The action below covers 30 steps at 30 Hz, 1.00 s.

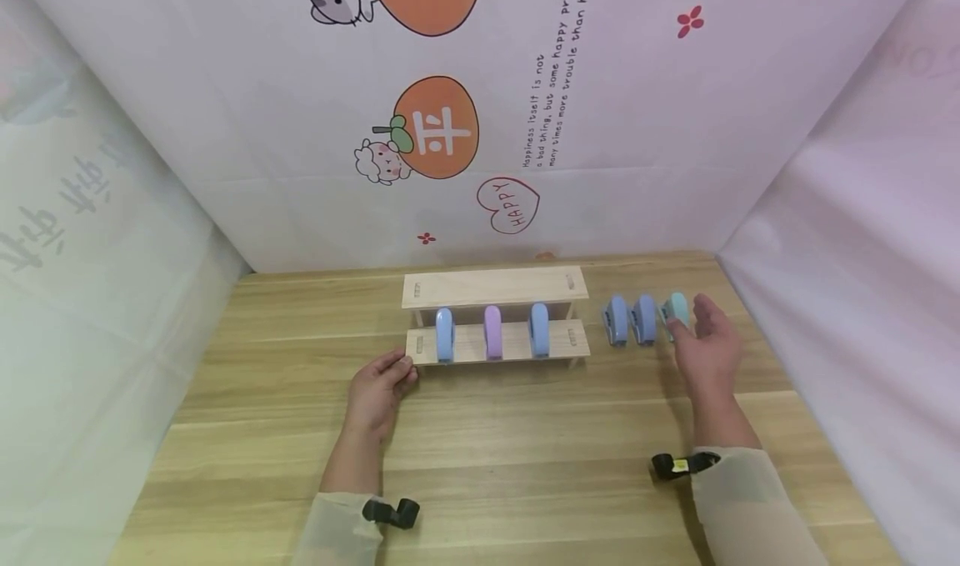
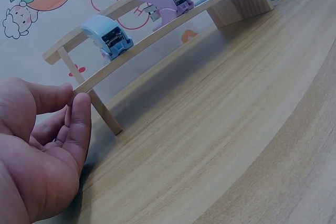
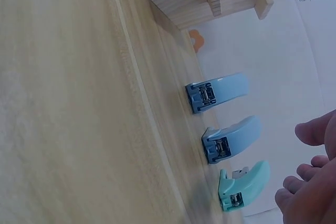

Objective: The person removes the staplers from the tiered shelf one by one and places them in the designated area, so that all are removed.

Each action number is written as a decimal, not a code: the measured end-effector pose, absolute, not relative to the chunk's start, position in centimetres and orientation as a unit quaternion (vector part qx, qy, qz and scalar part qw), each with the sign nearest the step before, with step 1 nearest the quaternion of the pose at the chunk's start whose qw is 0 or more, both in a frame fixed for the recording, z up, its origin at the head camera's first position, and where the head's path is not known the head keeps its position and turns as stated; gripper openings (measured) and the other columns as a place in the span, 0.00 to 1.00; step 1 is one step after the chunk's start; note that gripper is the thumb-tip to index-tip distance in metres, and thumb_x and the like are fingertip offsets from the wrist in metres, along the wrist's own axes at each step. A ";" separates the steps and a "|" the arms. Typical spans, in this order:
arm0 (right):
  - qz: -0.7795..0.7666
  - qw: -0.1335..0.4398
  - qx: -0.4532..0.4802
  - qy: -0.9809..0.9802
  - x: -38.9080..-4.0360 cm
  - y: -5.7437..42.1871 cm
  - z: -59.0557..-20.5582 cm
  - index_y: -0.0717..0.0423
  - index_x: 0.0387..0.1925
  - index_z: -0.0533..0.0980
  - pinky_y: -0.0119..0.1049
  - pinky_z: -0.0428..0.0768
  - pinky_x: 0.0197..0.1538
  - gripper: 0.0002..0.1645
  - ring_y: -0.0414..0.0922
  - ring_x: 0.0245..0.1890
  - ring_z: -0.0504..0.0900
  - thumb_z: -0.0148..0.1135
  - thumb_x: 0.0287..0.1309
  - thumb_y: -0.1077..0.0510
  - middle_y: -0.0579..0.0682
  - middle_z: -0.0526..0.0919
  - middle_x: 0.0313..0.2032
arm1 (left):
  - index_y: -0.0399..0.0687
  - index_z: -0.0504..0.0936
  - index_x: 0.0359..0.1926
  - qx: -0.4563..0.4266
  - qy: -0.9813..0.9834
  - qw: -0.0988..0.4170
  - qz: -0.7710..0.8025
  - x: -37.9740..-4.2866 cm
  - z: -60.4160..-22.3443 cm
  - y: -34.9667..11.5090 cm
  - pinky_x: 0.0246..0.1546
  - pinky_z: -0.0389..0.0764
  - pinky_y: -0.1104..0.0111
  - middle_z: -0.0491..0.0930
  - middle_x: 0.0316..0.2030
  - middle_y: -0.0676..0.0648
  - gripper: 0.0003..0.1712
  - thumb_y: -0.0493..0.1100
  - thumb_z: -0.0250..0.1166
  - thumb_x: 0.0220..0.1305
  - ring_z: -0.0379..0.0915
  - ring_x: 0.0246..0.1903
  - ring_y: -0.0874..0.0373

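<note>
A two-tier wooden rack (image 1: 516,341) stands on the table. Its lower tier carries a row of small staplers: a light blue stapler (image 1: 445,333), a purple stapler (image 1: 492,331) and another blue stapler (image 1: 539,330). My left hand (image 2: 47,145) pinches the front left corner of that lower board between thumb and fingers. To the right of the rack, two blue staplers (image 3: 223,93) and a teal stapler (image 3: 249,184) stand side by side on the table. Beside the teal one is my right hand (image 1: 708,349), thumb and fingers spread apart, holding nothing.
The rack's upper tier (image 1: 491,288) is a bare board behind the lower one. Behind the wooden table (image 1: 480,466) hangs a white printed cloth (image 1: 300,132), with more pale cloth at both sides. A wrist camera (image 1: 678,466) sits on each forearm.
</note>
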State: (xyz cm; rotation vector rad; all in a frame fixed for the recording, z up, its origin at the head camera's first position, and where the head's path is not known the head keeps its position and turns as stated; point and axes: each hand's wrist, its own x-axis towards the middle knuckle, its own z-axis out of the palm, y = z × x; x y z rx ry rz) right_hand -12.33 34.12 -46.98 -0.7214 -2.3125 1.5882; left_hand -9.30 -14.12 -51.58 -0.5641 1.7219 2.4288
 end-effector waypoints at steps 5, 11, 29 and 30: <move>0.548 0.125 -0.241 -0.791 -12.2 33.8 -47.0 0.46 0.79 0.61 0.41 0.65 0.79 0.40 0.50 0.76 0.62 0.64 0.71 0.55 0.50 0.62 0.77 | 0.32 0.76 0.64 -0.188 0.565 0.055 0.801 -9.3 -51.6 -14.1 0.58 0.86 0.67 0.77 0.57 0.39 0.23 0.32 0.66 0.71 0.81 0.51 0.50; 0.550 0.122 -0.235 -0.792 -12.0 33.3 -46.8 0.45 0.79 0.61 0.40 0.64 0.79 0.40 0.48 0.77 0.61 0.65 0.71 0.54 0.47 0.63 0.77 | 0.32 0.76 0.63 -0.191 0.558 0.055 0.806 -9.3 -51.5 -14.1 0.58 0.86 0.67 0.78 0.55 0.39 0.22 0.32 0.66 0.71 0.81 0.51 0.50; 0.579 0.146 -0.188 -0.780 -12.1 30.9 -46.4 0.54 0.76 0.66 0.33 0.64 0.78 0.37 0.46 0.76 0.63 0.66 0.69 0.60 0.51 0.66 0.75 | 0.31 0.76 0.63 -0.192 0.548 0.053 0.813 -9.2 -51.4 -14.0 0.57 0.86 0.67 0.78 0.53 0.40 0.22 0.31 0.66 0.71 0.82 0.50 0.51; 0.585 0.148 -0.185 -0.776 -12.1 30.7 -46.4 0.54 0.76 0.66 0.33 0.64 0.77 0.37 0.46 0.76 0.63 0.66 0.68 0.62 0.51 0.66 0.75 | 0.31 0.76 0.63 -0.191 0.547 0.054 0.813 -9.2 -51.4 -14.0 0.57 0.86 0.68 0.78 0.53 0.40 0.22 0.31 0.65 0.71 0.82 0.50 0.51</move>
